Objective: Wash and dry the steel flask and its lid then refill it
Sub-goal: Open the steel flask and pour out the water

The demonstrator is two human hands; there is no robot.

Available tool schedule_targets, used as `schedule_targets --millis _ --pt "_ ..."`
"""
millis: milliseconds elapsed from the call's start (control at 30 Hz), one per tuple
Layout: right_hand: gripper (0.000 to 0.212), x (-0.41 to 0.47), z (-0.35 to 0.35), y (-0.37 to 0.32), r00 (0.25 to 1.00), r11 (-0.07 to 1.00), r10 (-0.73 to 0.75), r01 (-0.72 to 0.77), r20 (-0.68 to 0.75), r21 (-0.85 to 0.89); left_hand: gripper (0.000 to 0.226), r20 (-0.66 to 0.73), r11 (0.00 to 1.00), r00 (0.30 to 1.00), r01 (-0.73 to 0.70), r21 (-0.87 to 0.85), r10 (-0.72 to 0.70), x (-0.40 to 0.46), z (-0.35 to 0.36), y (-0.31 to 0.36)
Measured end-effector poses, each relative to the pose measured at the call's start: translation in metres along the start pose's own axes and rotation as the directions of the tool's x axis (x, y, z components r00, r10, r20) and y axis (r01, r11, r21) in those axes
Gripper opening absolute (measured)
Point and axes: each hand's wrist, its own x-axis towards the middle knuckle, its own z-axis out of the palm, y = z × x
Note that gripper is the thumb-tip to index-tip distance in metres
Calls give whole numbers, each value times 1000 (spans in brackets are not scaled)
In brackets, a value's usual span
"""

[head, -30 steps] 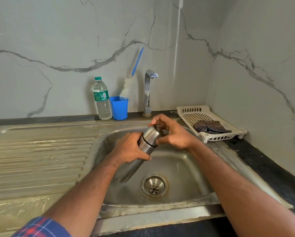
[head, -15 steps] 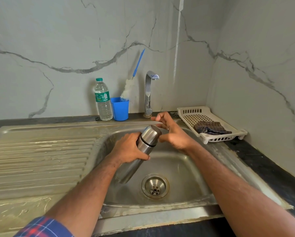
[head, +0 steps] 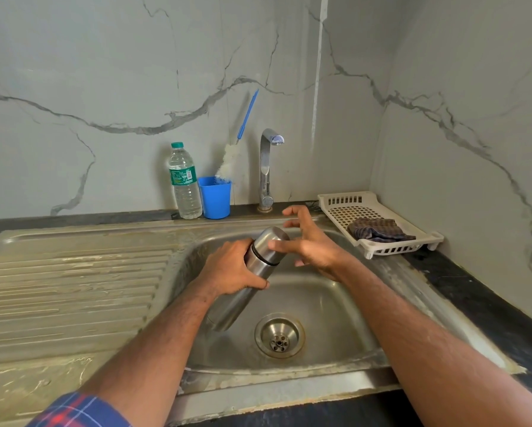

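Over the steel sink basin (head: 329,306), the left hand (head: 232,268) wraps its fingers round the body of the brushed-steel cylindrical flask (head: 243,285), holding it tilted, base down toward the round drain (head: 279,335), top pointing up and away. The rounded steel lid (head: 272,245) sits on the flask's neck. The right hand (head: 312,241) is spread beside that lid, fingers splayed and loose, thumb tip just touching the lid's side, gripping nothing. Behind the basin, on the dark table, a clear plastic water bottle with a green cap (head: 183,181) stands touching a blue plastic cup (head: 214,197), and a white bottle brush with a blue handle (head: 235,149) leans out of that cup. The chrome tap (head: 266,167) rises just beside them. At the right, a white slotted plastic tray (head: 378,224) carries a crumpled dark checked cloth (head: 378,231).
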Motion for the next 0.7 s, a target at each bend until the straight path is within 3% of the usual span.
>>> schedule_targets --millis 100,200,333,433,600,700 --pt "69 3 4 1 992 965 -20 -14 -125 -262 81 1 1000 1000 -7 9 7 0 1 1" --pt "57 4 8 1 991 942 -42 -2 -124 -335 81 11 1000 1000 -12 19 11 0 2 5" --pt "50 -2 -5 -1 999 990 -17 12 -38 -138 83 16 1000 1000 -16 19 16 0 2 6" --pt "54 -14 -18 -4 997 999 -52 52 -62 -4 81 22 999 1000 -23 24 22 0 5 13" --pt "54 -42 -40 -5 955 981 -58 108 -291 160 70 15 998 999 -31 -54 32 0 19 32" --pt "53 -70 -68 -2 889 998 -54 62 -455 3 68 -40 989 999 -31 -147 26 2 28 47"
